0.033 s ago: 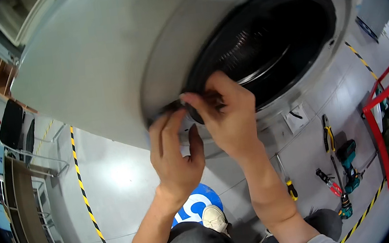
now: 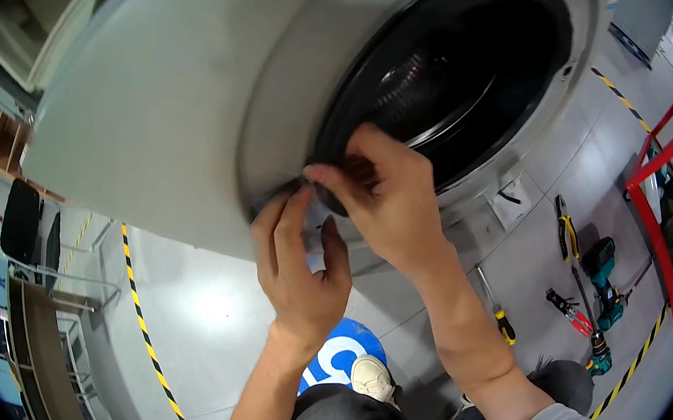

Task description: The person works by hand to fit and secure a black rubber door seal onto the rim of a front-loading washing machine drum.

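A pale grey washing machine front panel (image 2: pixel 162 114) fills the upper view, tilted, with its round drum opening showing. Around that opening runs a black rubber door seal (image 2: pixel 347 94); the metal drum (image 2: pixel 423 92) shows inside it. My right hand (image 2: pixel 395 202) is closed in a pinch on the seal's near left edge, fingertips tucked behind the rubber. Against the panel's recessed rim just left of it rests my left hand (image 2: pixel 300 257), fingers stretched and thumb apart. A dark strip shows by its fingertips; what it belongs to is partly hidden.
On the floor at right lie a screwdriver (image 2: pixel 498 312), yellow-black pliers (image 2: pixel 566 226), a red-handled tool (image 2: pixel 569 311) and green-black power drills (image 2: pixel 602 268). A red metal frame (image 2: pixel 653 228) stands beyond them. At left are a chair (image 2: pixel 21 217) and shelving (image 2: pixel 46 359).
The washing machine has shifted slightly in view. Both hands keep nearly the same place at the seal, the right one moving a touch to the left.
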A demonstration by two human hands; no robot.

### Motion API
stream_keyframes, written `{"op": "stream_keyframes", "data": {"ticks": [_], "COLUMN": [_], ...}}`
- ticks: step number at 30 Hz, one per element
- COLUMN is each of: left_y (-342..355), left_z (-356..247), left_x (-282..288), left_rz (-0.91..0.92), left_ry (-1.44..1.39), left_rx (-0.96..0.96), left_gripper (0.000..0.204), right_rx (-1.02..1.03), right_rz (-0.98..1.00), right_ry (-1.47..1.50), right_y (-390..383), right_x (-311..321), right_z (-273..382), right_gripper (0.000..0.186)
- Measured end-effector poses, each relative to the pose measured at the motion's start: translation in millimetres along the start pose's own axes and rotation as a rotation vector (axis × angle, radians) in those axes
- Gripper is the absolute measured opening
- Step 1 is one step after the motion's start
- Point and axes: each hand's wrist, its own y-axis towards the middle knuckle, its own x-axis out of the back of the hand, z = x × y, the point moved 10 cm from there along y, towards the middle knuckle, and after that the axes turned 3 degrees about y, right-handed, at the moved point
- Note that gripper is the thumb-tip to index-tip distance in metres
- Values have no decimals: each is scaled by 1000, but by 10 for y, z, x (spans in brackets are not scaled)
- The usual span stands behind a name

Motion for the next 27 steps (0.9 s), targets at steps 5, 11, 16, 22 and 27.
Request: {"op": "stream_keyframes", "data": {"ticks": [5, 11, 16, 22, 27], "left_y": [23, 41, 275, 394, 779], "left_z": [-204, -335, -504, -632, -839], "left_x": [-72, -213, -311, -398, -422], "left_rz": [38, 48, 136, 199, 186], "left_ry": [73, 190, 310, 401, 465], "left_rx": [-127, -177, -293, -319, -462], "left_gripper": [57, 57, 66, 76, 80], "right_rx": [-9, -106, -134, -164, -135], "right_rz": [10, 2, -232, -117, -344], "right_ry": [253, 357, 681, 494, 1021], "right_y": [264, 311, 570, 664, 909], "right_x": [143, 140, 422, 499, 1179], "right_z": [177, 102, 158, 8, -54], "right_gripper": [18, 16, 29, 51, 48]}}
